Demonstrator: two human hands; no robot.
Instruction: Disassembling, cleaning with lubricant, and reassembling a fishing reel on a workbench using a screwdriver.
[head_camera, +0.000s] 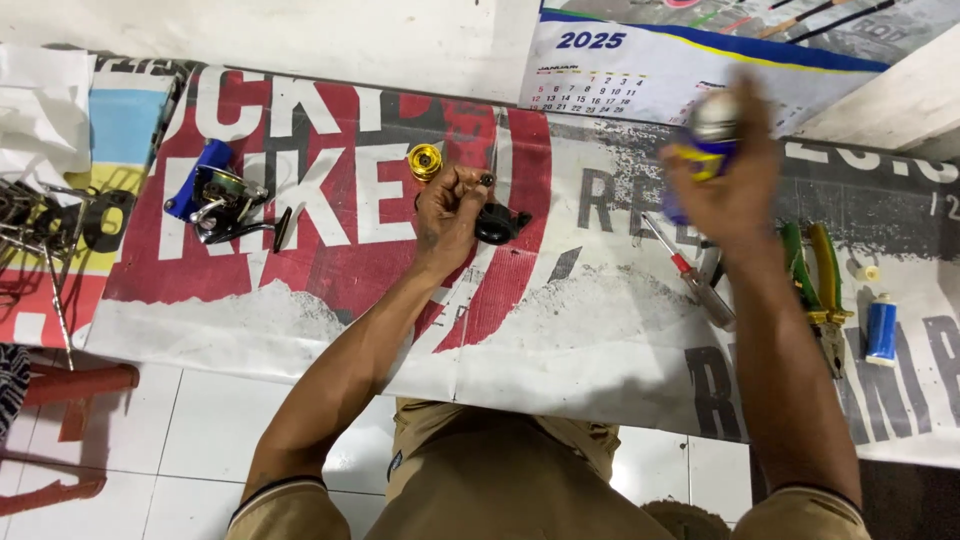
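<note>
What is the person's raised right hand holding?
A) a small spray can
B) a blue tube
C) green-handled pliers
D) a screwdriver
A: the right hand is wrapped around a small spray can, while the screwdriver, green-handled pliers and blue tube all lie on the mat.

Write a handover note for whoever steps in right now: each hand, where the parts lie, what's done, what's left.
Left hand: grips a black reel part against the printed banner.
Right hand: raised, holding a blurred spray can.
Nearby: gold spool beside the left hand; a blue fishing reel further left; red-handled screwdriver, green and yellow pliers and small blue tube on the right.
Done: reel taken apart, it seems.
Left: probably spraying the part, then reassembly.
</note>
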